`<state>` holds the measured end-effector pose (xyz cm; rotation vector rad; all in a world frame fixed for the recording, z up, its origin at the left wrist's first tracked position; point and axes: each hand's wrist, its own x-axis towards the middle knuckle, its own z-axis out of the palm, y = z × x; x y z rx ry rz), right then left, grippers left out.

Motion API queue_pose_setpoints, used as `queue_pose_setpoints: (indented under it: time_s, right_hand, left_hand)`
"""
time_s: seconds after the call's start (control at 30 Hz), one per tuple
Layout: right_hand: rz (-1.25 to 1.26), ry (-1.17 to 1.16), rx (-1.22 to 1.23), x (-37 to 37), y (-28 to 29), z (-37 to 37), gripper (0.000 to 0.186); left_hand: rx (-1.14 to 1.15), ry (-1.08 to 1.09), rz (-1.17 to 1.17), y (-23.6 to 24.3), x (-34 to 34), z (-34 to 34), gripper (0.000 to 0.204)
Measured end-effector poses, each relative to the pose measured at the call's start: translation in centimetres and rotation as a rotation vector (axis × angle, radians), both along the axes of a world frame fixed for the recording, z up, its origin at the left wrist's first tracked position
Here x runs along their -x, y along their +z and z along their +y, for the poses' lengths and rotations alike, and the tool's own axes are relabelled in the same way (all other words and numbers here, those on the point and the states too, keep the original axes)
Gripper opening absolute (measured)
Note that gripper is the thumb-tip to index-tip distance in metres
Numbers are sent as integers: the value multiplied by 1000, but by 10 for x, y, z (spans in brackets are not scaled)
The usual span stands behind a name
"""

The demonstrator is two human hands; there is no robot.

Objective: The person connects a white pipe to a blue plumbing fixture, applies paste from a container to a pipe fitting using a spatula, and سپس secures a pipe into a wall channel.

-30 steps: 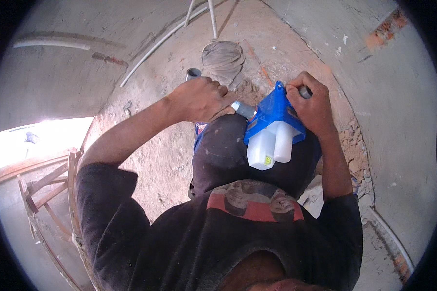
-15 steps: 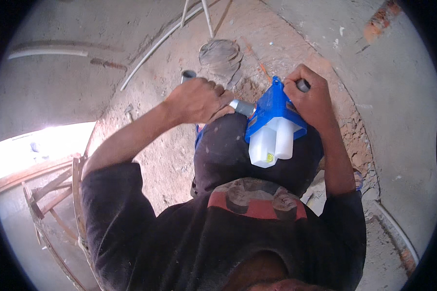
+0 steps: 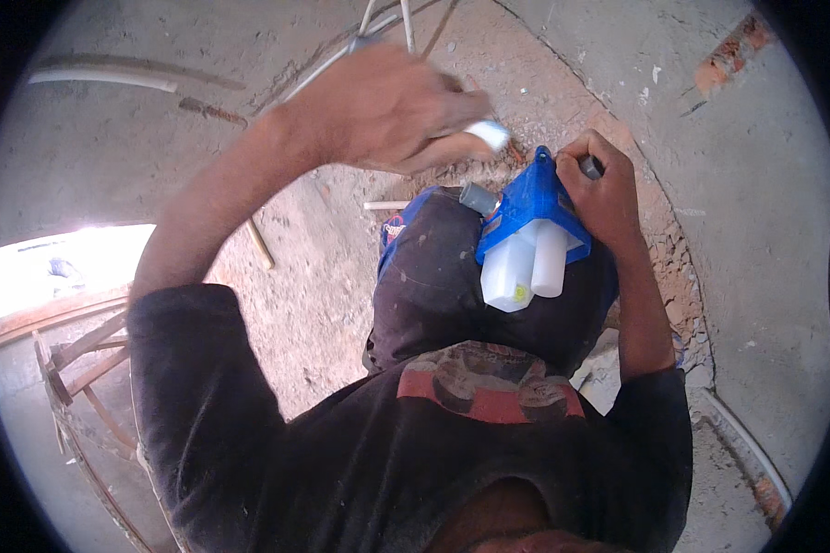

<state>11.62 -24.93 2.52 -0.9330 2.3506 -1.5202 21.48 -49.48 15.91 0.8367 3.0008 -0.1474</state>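
Note:
My left hand (image 3: 378,111), partly blurred, is closed around a short pipe piece whose white end (image 3: 492,135) sticks out past the fingers. A grey end (image 3: 367,43) shows above the knuckles. Over my lap sits a blue plastic housing (image 3: 528,205) with two white caps (image 3: 507,275) facing me. From its left side projects a grey pipe socket (image 3: 478,197), apart from the white pipe end. My right hand (image 3: 602,198) is closed on a grey pipe stub (image 3: 591,167) at the housing's right side. My fingers hide where the stub meets the housing.
Rough concrete walls (image 3: 765,184) meet the dusty floor (image 3: 295,304). White pipes (image 3: 408,23) stand at the far end, and another lies along the left wall (image 3: 111,77). A wooden frame (image 3: 83,378) is at the lower left. Broken rubble (image 3: 678,276) lines the right wall.
My left hand has risen up and left with the pipe piece, whose white end has come away from the grey socket. The housing and right hand have shifted slightly right in view.

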Motion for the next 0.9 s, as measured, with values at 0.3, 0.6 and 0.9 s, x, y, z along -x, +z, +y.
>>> queue_pose_setpoints:
  time_s: [0.3,0.6,0.9]
  right_hand:
    - [32,-13,90,-3,5,-7,10]
    - [166,-220,-91,48,-5,-17,17]
    - [96,-229,-119,44,-14,-23,15]
  left_hand:
    - [-445,611,-85,-139,-63,-40,42]
    - [-1186,997,-265,-187,-63,-41,30]
    - [-1221,531,-78,-212,-19,9,32]
